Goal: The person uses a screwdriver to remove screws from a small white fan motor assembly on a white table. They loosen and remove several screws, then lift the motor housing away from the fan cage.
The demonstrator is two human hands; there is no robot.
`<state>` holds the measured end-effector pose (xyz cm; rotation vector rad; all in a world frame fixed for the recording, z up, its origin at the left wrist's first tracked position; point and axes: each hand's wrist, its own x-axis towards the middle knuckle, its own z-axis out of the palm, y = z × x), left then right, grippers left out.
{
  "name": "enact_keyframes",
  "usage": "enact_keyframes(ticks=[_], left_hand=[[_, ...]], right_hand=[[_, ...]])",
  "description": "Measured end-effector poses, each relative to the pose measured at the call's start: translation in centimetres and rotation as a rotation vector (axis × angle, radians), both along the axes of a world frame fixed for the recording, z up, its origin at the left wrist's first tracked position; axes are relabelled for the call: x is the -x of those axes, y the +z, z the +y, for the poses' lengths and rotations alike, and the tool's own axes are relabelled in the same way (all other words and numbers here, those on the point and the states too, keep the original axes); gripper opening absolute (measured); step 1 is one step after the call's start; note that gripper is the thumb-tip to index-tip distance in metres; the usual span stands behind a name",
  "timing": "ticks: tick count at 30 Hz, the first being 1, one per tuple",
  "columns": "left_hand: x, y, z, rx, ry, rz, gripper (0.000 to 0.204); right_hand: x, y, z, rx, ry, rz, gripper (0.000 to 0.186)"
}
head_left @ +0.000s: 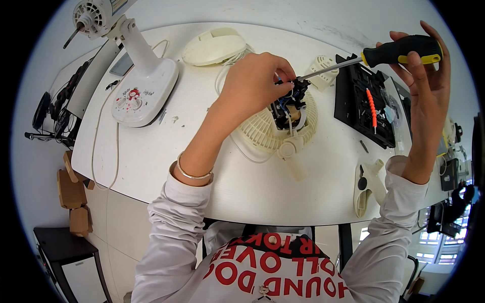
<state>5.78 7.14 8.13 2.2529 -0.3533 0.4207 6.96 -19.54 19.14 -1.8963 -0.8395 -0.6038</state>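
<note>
My right hand (422, 63) grips a black and yellow screwdriver (403, 51) by its handle, at the upper right. The metal shaft runs left and down to the dark top of an exposed fan motor (289, 108). Fingers of my left hand (260, 76) are pinched at the top of that motor, close to the screwdriver's tip; what lies between them is hidden. Beneath the motor is a cream fan grille (257, 132), lying on the white table (227, 187). A cream neck piece (293, 164) sticks out from it toward me.
A second white fan (144, 91) stands at the left. A cream base cover (214, 46) lies at the back, a vented housing (323, 70) near the motor. On the right are a black tool case (366, 101), an orange-handled screwdriver (372, 108) and a cream bracket (368, 189).
</note>
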Motion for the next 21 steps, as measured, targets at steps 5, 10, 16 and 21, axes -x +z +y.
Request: enact_keyframes(ticks=[5,10,16,21], left_hand=[[-0.1,0.0,0.0,-0.011,0.02,-0.003,0.01],[-0.2,-0.1,0.2,0.004,0.019,-0.047,0.011],[-0.5,-0.2,0.4,0.065,-0.027,-0.116,0.012],[-0.8,-0.3,0.8,0.058,-0.056,-0.101,0.014]], right_hand=[[0.0,-0.1,0.2,-0.009,0.02,-0.004,0.052],[0.1,0.6,1.1,0.005,0.043,-0.032,0.053],[2.7,0.0,5.2,-0.025,-0.239,-0.232,0.059],[3.4,0.7,6.2,-0.022,-0.225,-0.243,0.063]])
